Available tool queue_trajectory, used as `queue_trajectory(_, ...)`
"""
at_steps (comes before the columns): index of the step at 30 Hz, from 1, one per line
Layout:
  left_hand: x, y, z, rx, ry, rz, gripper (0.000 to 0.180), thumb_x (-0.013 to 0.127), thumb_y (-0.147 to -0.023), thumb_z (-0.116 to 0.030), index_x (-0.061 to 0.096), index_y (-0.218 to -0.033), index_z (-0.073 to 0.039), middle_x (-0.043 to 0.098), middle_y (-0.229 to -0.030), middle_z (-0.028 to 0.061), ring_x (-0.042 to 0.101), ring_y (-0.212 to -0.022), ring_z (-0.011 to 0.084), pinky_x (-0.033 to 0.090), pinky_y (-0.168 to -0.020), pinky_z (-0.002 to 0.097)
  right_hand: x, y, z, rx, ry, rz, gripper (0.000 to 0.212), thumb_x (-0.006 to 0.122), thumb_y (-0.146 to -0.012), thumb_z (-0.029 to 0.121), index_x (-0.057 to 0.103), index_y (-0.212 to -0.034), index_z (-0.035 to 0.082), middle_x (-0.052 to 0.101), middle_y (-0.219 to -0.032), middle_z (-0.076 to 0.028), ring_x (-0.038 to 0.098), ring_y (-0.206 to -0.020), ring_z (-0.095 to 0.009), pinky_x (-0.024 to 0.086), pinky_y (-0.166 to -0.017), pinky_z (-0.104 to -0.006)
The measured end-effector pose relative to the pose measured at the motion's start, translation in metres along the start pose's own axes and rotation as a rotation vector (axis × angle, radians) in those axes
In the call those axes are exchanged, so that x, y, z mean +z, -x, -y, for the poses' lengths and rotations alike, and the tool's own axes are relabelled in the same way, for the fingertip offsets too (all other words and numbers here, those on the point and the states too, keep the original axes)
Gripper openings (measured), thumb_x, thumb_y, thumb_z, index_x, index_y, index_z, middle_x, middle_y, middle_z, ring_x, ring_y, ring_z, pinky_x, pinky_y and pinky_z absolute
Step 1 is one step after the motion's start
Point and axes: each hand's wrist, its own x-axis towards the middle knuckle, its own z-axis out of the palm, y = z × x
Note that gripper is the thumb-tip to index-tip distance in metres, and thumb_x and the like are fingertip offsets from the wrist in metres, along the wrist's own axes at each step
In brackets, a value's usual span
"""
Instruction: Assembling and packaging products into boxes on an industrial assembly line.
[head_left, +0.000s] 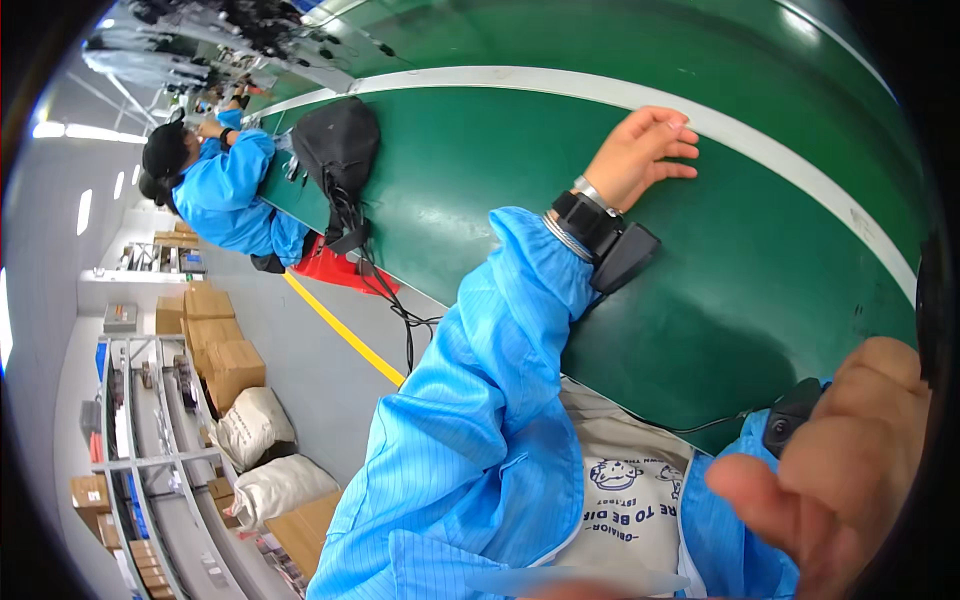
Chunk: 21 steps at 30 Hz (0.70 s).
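Find left hand (645, 155) stretched over green bench (440, 180), fingers loosely bent and parted; see nothing held. Can't tell whether touching the surface or hovering. Place fingertips at the white strip (560, 82), nearest thing to them. Find right hand (840, 470) large and blurred, close to the lens, fingers bent; can't see into the palm, so can't say whether empty.

Risks, as judged: could knock wrist unit (620, 258) on the bench if dropping the left forearm, being bulky and set beside the cuff (540, 250). Could bump the lens or block the view with right hand, from sheer nearness. Could hook thin lead (715, 424) with right sleeve (735, 535), both near the bench's near edge. Could drag black bag (340, 145) off if catching the cables (405, 320) drooping below.

Surface: smooth, glossy, with pale glare and a dark patch toward the near edge.

Room: to the left, past the bag, co-worker (225, 200) in blue at the same bench. Below, grey floor (290, 350) with yellow line (345, 333); farther left, metal rack (165, 460), cartons (235, 365), pale sacks (285, 490). Up top, dark cluster (245, 25), too blurred to name.
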Motion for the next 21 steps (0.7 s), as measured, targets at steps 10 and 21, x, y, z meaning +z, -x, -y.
queue_trajectory(10,0.006,-0.009,0.003,0.015,-0.020,0.013,0.025,0.048,-0.085,-0.020,0.045,-0.102,-0.003,0.053,-0.094,0.0110,0.053,-0.086,0.0203,0.047,-0.072,0.0373,-0.011,0.038,-0.019,0.044,-0.322,-0.037,0.019,0.059,-0.075,0.019,0.052,-0.087,0.006,0.051,-0.081,-0.007,0.045,-0.075,-0.019,0.036,-0.067,-0.0279)
queue_trajectory(21,0.000,-0.009,-0.003,0.022,-0.038,0.043,0.029,0.044,-0.087,-0.022,0.042,-0.108,-0.002,0.052,-0.100,0.0121,0.053,-0.092,0.0216,0.046,-0.078,0.0378,-0.049,0.019,-0.019,-0.191,-0.501,0.057,0.017,0.052,-0.081,0.018,0.052,-0.092,0.006,0.050,-0.081,-0.007,0.045,-0.075,-0.018,0.036,-0.067,-0.0258)
